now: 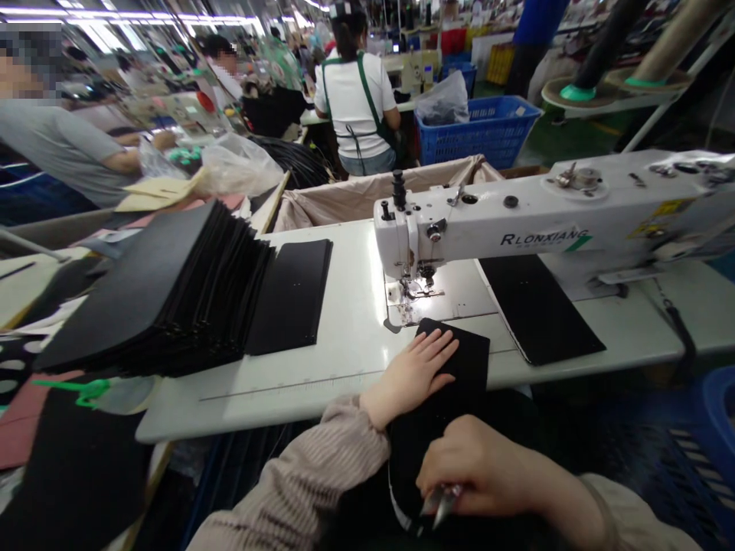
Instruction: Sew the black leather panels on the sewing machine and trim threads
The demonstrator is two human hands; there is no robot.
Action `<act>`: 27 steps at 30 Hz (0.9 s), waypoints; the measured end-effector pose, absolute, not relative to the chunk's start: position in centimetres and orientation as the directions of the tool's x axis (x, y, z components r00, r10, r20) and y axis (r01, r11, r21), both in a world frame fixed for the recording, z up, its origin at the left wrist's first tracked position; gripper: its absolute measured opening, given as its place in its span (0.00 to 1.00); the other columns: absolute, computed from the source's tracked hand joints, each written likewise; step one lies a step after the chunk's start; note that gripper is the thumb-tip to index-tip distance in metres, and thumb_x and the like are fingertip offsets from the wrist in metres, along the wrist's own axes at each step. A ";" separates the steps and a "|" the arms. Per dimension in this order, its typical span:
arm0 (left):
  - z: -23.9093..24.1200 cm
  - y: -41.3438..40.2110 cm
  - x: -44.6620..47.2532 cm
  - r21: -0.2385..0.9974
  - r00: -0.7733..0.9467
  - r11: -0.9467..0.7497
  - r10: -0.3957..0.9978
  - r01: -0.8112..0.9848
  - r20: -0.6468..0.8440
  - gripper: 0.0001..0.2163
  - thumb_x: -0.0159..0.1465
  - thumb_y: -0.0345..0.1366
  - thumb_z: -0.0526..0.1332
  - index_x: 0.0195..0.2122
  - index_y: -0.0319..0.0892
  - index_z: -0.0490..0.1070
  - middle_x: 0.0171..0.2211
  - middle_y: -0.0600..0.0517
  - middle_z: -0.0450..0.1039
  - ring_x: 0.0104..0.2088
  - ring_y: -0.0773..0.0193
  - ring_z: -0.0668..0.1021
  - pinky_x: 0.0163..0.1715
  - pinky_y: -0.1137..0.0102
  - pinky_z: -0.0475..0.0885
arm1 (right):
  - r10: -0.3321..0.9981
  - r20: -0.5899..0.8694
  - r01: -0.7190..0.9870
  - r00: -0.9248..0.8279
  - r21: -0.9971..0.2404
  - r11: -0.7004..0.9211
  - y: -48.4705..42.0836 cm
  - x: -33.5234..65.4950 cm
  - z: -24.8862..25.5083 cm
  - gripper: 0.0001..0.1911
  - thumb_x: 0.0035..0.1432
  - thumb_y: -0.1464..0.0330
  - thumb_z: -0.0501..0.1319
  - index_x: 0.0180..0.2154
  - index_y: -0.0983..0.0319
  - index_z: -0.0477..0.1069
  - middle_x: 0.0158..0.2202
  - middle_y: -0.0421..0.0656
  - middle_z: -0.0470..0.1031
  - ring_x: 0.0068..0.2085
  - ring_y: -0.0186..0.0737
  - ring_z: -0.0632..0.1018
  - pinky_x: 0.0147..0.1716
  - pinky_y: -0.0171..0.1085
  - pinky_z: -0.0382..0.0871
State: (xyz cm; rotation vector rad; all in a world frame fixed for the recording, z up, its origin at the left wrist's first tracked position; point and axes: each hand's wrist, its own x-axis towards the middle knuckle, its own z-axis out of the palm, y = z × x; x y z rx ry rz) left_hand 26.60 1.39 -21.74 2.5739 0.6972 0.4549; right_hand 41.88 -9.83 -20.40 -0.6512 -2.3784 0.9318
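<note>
My left hand lies flat, fingers stretched out, on a black panel at the front edge of the sewing table. The panel hangs over the edge toward me, and its near end is bent. My right hand is closed around small metal thread snips, their blades pointing down beside the panel's pale-edged lower end. Just beyond my left fingers is the lit needle area of a white sewing machine. Dark cloth and shadow hide part of the panel's lower end.
A tall stack of black panels stands on the left, with a lower pile beside it. Another black panel lies under the machine arm. A blue crate and a person are behind the table.
</note>
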 end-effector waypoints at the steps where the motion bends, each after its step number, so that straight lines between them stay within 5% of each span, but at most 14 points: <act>1: -22.5 1.0 25.4 0.399 0.815 -0.793 0.556 0.460 0.165 0.27 0.71 0.41 0.55 0.69 0.48 0.51 0.70 0.49 0.52 0.70 0.56 0.55 0.68 0.55 0.53 | 0.617 0.286 0.230 -0.734 -0.749 0.621 -8.5 41.6 -20.7 0.08 0.66 0.62 0.58 0.41 0.58 0.73 0.35 0.38 0.80 0.35 0.32 0.78 0.35 0.33 0.66; 4: -23.7 0.3 20.8 0.247 0.711 -0.718 0.691 0.651 0.132 0.25 0.72 0.37 0.51 0.70 0.46 0.49 0.71 0.49 0.49 0.70 0.57 0.54 0.68 0.55 0.54 | 0.851 0.283 0.496 -0.442 -0.714 0.495 -3.0 41.5 -21.3 0.14 0.70 0.62 0.51 0.44 0.60 0.73 0.41 0.44 0.81 0.40 0.36 0.79 0.40 0.34 0.69; 6: -23.8 0.6 17.8 0.220 0.622 -0.635 0.771 0.740 0.135 0.24 0.73 0.36 0.48 0.70 0.47 0.50 0.70 0.49 0.50 0.70 0.57 0.55 0.68 0.55 0.56 | 0.917 0.270 0.726 -0.292 -0.562 0.397 0.8 41.3 -21.5 0.17 0.70 0.63 0.50 0.54 0.59 0.70 0.53 0.47 0.77 0.48 0.41 0.79 0.43 0.38 0.71; 9: -23.1 1.7 15.0 0.224 0.540 -0.556 0.831 0.800 0.134 0.23 0.73 0.39 0.49 0.69 0.48 0.52 0.69 0.49 0.55 0.69 0.57 0.59 0.66 0.55 0.59 | 0.932 0.221 0.874 -0.288 -0.337 0.350 4.9 40.7 -21.6 0.24 0.68 0.67 0.51 0.64 0.56 0.61 0.65 0.46 0.65 0.51 0.45 0.78 0.41 0.39 0.73; 16: -21.6 5.7 17.1 0.103 0.580 -0.599 0.797 0.794 0.168 0.30 0.64 0.54 0.60 0.67 0.56 0.58 0.68 0.43 0.54 0.68 0.40 0.57 0.63 0.41 0.55 | 0.928 0.206 0.907 -0.311 -0.227 0.354 5.2 42.5 -22.8 0.24 0.66 0.68 0.51 0.63 0.53 0.62 0.64 0.41 0.66 0.50 0.42 0.79 0.41 0.39 0.75; 21: -21.6 8.1 19.9 0.218 0.704 -0.720 0.692 0.659 0.156 0.30 0.67 0.51 0.59 0.66 0.45 0.58 0.70 0.44 0.52 0.70 0.52 0.55 0.68 0.51 0.48 | 0.922 0.238 0.911 -0.305 -0.210 0.356 4.7 43.0 -23.3 0.22 0.66 0.68 0.52 0.60 0.56 0.65 0.62 0.45 0.69 0.47 0.42 0.80 0.39 0.38 0.75; 27: -21.8 8.9 21.0 0.297 0.716 -0.725 0.680 0.621 0.161 0.31 0.66 0.50 0.60 0.66 0.44 0.56 0.70 0.46 0.52 0.70 0.55 0.54 0.69 0.54 0.46 | 0.912 0.223 0.912 -0.343 -0.155 0.381 5.1 42.7 -23.2 0.19 0.67 0.68 0.51 0.57 0.57 0.67 0.65 0.44 0.64 0.42 0.40 0.81 0.35 0.37 0.73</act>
